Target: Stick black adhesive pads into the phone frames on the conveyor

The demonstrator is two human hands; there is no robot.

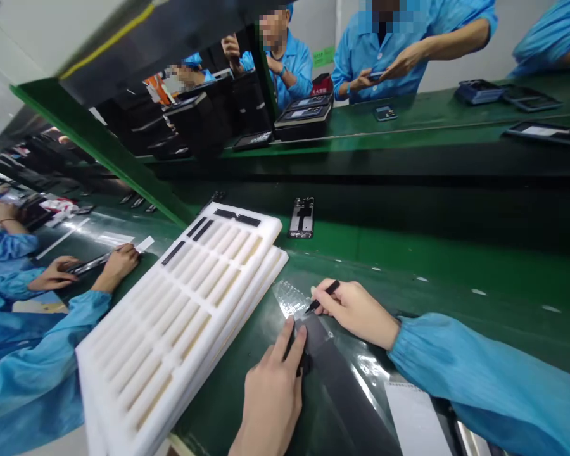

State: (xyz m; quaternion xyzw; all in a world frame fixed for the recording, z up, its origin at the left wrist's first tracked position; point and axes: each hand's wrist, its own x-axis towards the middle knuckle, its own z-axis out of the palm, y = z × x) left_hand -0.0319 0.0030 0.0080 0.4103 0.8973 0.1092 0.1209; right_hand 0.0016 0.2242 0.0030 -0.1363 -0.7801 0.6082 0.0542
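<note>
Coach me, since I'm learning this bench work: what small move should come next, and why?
Probably a light lift at the far end of the dark strip with the black tool: the right hand holds its tip there, and the left hand has fingertips close by, seemingly steadying it.

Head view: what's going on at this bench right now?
The right hand holds a slim black pen-like tool, its tip near the far end of a long dark strip. The left hand has its fingertips at that same end. Beside them are stacked white foam trays; the top one carries a few black pieces. An opened phone housing lies beyond the hands. At the left, another person's hands are on a slim dark item.
</note>
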